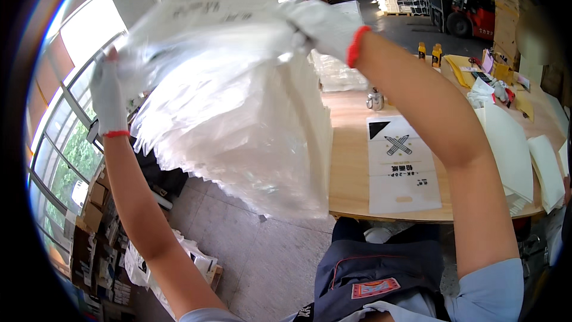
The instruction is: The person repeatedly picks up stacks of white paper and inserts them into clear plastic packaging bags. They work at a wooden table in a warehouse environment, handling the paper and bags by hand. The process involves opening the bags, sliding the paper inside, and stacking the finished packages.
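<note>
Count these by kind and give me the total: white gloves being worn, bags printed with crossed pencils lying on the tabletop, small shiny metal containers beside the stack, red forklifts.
Worn white gloves, left glove and right glove: 2
Crossed-pencil bag: 1
Metal container: 1
Red forklift: 1
Total: 5

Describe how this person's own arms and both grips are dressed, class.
The left grip and right grip wear white gloves with red cuffs. The arms are bare up to light-blue sleeves. Blur hides finer glove detail.
</note>
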`<state>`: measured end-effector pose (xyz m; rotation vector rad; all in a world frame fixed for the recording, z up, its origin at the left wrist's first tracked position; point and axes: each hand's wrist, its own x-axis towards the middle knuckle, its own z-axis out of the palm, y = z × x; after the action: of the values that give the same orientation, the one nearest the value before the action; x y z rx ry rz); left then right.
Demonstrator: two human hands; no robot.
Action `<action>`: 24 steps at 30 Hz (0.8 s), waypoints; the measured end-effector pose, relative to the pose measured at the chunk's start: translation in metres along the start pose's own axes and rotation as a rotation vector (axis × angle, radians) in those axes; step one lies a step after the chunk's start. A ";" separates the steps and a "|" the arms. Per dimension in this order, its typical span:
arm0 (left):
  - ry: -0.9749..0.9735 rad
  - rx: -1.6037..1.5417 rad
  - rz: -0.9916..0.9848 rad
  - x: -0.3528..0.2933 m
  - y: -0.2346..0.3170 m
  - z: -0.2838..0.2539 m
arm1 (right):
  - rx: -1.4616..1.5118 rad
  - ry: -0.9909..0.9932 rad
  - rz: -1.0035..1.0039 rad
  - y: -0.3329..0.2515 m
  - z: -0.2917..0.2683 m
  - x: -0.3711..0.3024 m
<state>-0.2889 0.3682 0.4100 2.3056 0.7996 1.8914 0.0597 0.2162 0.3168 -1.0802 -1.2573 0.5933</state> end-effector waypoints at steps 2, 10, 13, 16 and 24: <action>-0.210 0.652 0.162 0.009 -0.056 -0.023 | -0.186 -0.064 -0.047 -0.009 0.022 -0.008; 0.372 -0.213 -0.468 -0.300 -0.110 0.054 | -0.033 -0.206 0.156 0.053 0.002 -0.127; 0.149 -0.435 -0.261 -0.456 -0.132 0.108 | 0.200 -0.231 0.487 0.120 -0.003 -0.219; -0.288 -0.748 -0.744 -0.585 -0.027 0.203 | 0.625 -0.122 0.753 0.224 -0.018 -0.333; -1.176 -0.202 0.061 -0.558 0.121 0.349 | 0.346 0.288 1.007 0.244 -0.004 -0.462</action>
<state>0.0132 0.1259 -0.1360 2.6598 0.3299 0.3274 -0.0098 -0.0767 -0.1100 -1.4005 -0.2640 1.2944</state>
